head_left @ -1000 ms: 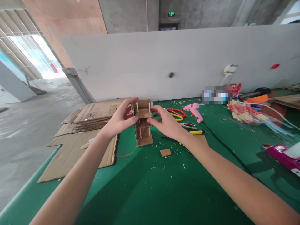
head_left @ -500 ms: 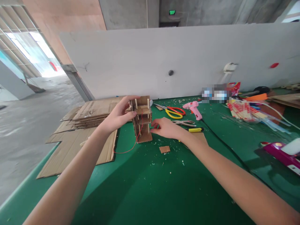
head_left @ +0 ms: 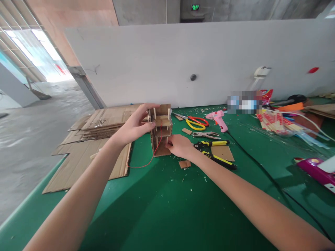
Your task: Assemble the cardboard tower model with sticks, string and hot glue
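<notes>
One head-worn camera looks forward and down along the green-covered bench [head_left: 167,209] toward the long pale grey partition board [head_left: 183,59] at its far edge. It sits close: both bare forearms extend from the lower frame edge to the small brown cardboard tower model [head_left: 161,130] in front of the board. Left of the board, grey concrete floor [head_left: 31,115] shows.

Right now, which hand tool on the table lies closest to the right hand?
The yellow-and-black pliers, just beside the right hand; the silver pliers, the scissors and the pink glue gun all lie farther back.
</notes>
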`<state>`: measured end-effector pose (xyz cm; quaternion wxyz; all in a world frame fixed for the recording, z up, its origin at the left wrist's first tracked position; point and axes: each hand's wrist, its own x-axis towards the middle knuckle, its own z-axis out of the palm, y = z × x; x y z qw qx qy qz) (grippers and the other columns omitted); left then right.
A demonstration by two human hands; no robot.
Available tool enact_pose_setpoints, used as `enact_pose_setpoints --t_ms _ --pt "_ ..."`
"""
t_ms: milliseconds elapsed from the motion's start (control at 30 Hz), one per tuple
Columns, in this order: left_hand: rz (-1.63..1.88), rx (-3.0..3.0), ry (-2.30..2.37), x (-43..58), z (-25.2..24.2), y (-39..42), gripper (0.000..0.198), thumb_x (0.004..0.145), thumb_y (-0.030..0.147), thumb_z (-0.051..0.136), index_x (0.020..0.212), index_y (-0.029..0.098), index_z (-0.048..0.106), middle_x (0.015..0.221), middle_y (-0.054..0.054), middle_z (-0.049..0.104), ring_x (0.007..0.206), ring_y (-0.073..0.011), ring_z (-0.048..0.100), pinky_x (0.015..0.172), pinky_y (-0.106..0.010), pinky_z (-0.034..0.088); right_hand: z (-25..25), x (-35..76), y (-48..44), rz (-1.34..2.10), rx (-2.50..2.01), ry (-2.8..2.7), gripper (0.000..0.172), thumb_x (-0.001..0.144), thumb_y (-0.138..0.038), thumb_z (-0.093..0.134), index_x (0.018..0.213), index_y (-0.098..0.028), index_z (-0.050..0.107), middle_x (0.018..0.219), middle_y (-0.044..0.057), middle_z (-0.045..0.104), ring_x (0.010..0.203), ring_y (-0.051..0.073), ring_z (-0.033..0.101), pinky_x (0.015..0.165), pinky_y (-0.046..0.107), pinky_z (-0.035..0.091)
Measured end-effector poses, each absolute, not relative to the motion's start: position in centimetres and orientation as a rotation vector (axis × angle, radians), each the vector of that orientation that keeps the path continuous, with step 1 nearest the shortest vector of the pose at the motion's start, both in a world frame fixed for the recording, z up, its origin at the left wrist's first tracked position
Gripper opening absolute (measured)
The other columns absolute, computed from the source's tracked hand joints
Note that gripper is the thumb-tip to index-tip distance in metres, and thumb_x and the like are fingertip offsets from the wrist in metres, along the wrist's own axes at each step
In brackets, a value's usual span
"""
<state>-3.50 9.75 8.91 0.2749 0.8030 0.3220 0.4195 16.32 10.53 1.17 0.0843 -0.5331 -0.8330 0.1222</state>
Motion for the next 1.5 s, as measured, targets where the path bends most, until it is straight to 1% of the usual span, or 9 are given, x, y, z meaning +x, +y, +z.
enact_pose_setpoints --t_ms 133,267,367,433,567,900,1133,1300,1500 --pt "1.113 2.14 0.859 -3.5 8.9 9.7 0.05 0.082 0.034 0.066 0.13 0.025 0.054 0.11 -0.006 0.063 0.108 -0.0265 0.057 0.09 -0.039 0.052 0.8 16.3 10.3 0.327 -1.616 -2.492 0.028 0.095 -0.036 0.048 0.11 -0.025 0.068 0.109 0.009 0.073 0.099 0.027 0.069 0.072 0.035 0.05" --pt "1.129 2.165 0.871 -3.6 8.8 9.7 0.05 0.084 0.036 0.066 0.132 0.027 0.053 0.128 -0.008 0.058 0.114 -0.0272 0.057 0.092 -0.038 0.053 1.8 16.8 9.6 0.251 -1.649 -2.527 0.038 0.095 -0.048 0.049 0.116 -0.02 0.064 0.113 0.013 0.071 0.1 0.029 0.069 0.072 0.037 0.052" --pt "1.151 2.158 0.868 -3.7 8.7 9.7 0.058 0.086 0.039 0.065 0.14 0.03 0.046 0.145 -0.007 0.048 0.119 -0.0284 0.056 0.096 -0.039 0.052 3.5 17.2 8.2 0.158 -1.653 -2.604 0.039 0.093 -0.046 0.054 0.107 -0.013 0.068 0.108 0.02 0.071 0.099 0.035 0.068 0.075 0.044 0.052" --pt "1.149 2.176 0.89 -3.7 8.7 9.7 0.062 0.087 0.04 0.064 0.144 0.031 0.043 0.15 -0.007 0.045 0.124 -0.0297 0.054 0.1 -0.041 0.05 4.4 17.1 6.9 0.121 -1.548 -2.701 0.032 0.094 -0.043 0.055 0.1 -0.015 0.071 0.103 0.017 0.072 0.096 0.034 0.069 0.076 0.045 0.052" --pt "1.131 2.254 0.943 -3.8 8.9 9.6 0.06 0.086 0.043 0.065 0.142 0.028 0.048 0.145 -0.008 0.05 0.127 -0.0327 0.05 0.105 -0.045 0.046 4.3 16.2 4.9 0.058 -1.21 -2.828 0.027 0.095 -0.034 0.05 0.115 -0.024 0.067 0.117 0.009 0.069 0.092 0.026 0.07 0.072 0.039 0.053" --pt "1.089 2.29 0.933 -3.8 9.0 9.8 0.055 0.086 0.041 0.063 0.139 0.028 0.052 0.137 -0.008 0.054 0.121 -0.0304 0.051 0.098 -0.042 0.049 1.3 15.0 5.4 0.07 -1.28 -2.789 0.042 0.098 -0.037 0.042 0.135 -0.022 0.055 0.14 0.011 0.058 0.098 0.028 0.07 0.074 0.044 0.056" --pt "1.121 2.22 0.915 -3.7 8.6 9.9 0.058 0.084 0.041 0.066 0.138 0.029 0.052 0.135 -0.008 0.056 0.117 -0.0299 0.054 0.096 -0.042 0.051 1.0 14.4 5.8 0.09 -1.297 -2.757 0.035 0.098 -0.035 0.043 0.122 -0.021 0.064 0.125 0.008 0.068 0.096 0.029 0.07 0.073 0.043 0.056" --pt "1.115 2.187 0.924 -3.7 8.5 9.9 0.062 0.085 0.043 0.065 0.143 0.027 0.047 0.135 -0.009 0.056 0.116 -0.0307 0.055 0.097 -0.043 0.05 1.2 13.8 5.5 0.082 -1.351 -2.719 0.039 0.096 -0.042 0.047 0.124 -0.02 0.062 0.128 0.01 0.065 0.098 0.029 0.07 0.073 0.041 0.056" --pt "1.11 2.273 0.945 -3.6 8.7 9.9 0.056 0.087 0.041 0.062 0.14 0.027 0.05 0.139 -0.01 0.053 0.122 -0.0311 0.052 0.101 -0.045 0.047 0.2 12.7 5.0 0.035 -1.452 -2.632 0.041 0.098 -0.04 0.037 0.116 -0.018 0.066 0.125 0.011 0.064 0.08 0.026 0.071 0.064 0.041 0.056"
